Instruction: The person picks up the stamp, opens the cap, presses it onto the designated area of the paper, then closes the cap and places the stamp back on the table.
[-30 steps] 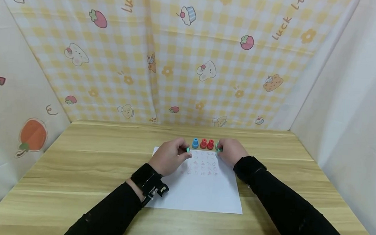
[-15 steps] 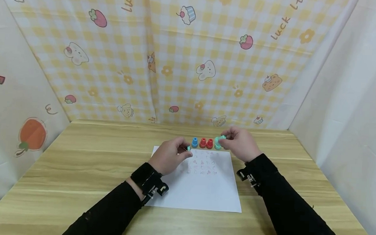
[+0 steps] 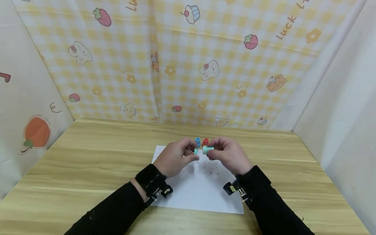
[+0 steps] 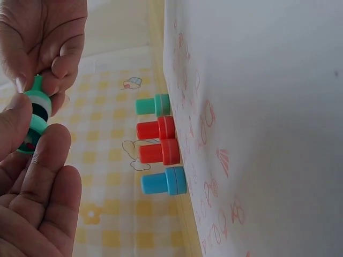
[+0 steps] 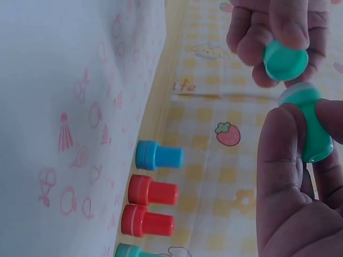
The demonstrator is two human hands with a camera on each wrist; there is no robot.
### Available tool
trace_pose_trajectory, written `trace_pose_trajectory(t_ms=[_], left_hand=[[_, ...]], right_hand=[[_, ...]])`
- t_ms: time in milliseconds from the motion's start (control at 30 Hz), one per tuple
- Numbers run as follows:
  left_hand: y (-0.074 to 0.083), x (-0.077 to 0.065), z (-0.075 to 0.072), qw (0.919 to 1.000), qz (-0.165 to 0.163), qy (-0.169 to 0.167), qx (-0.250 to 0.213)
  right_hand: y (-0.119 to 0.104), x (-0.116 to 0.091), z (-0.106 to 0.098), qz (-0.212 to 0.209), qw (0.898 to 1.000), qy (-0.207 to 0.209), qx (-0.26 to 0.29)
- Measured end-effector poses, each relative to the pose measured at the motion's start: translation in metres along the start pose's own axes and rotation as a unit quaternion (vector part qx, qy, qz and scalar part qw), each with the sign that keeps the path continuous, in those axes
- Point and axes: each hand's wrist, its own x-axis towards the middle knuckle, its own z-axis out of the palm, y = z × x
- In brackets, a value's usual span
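My left hand (image 3: 177,158) pinches a small green stamp cap (image 5: 286,61) between thumb and fingers, its hollow side facing the other hand. My right hand (image 3: 231,156) grips a green toy stamp (image 5: 317,128) by its narrow handle. The stamp's wide, pale-rimmed end points at the cap, and in the right wrist view a narrow gap shows between the two. Both hands are held over the far edge of a white sheet of paper (image 3: 200,197), which bears rows of small red stamped pictures.
A blue stamp (image 4: 163,182), two red stamps (image 4: 158,152) and another green stamp (image 4: 153,105) stand capped in a row beyond the paper's far edge. The wooden table (image 3: 88,169) ends at a yellow checked cloth backdrop (image 3: 183,85), with white cloth at both sides.
My right hand has lifted from the paper's far right corner, then come leftward with the green stamp to the cap. My left hand has stayed nearly still, holding the cap.
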Motion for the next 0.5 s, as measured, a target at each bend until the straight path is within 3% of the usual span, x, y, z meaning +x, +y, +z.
trace_pose_trajectory(t_ms=[500], left_hand=[[0.004,-0.001,0.001,0.9998,0.016,-0.008,0.01]], right_hand=[[-0.004,-0.003,0.012,-0.004,1.0,-0.014,0.006]])
